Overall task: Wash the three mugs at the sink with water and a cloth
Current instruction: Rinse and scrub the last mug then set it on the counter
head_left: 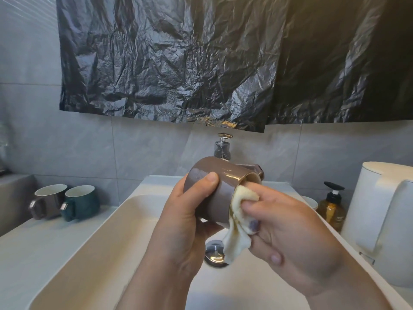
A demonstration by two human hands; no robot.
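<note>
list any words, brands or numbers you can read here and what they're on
No text can be read in this view.
amber pump bottle: faint mark on its front, too blurred to read.
grey mug: small tag on its handle, too small to read.
green mug: small tag on its handle, too small to read.
brown mug, cloth, white kettle: no lettering shows.

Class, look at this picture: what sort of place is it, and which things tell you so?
Probably a bathroom or washroom: a white basin with a chrome tap, grey wall tiles behind, and an amber pump bottle on the counter.
</note>
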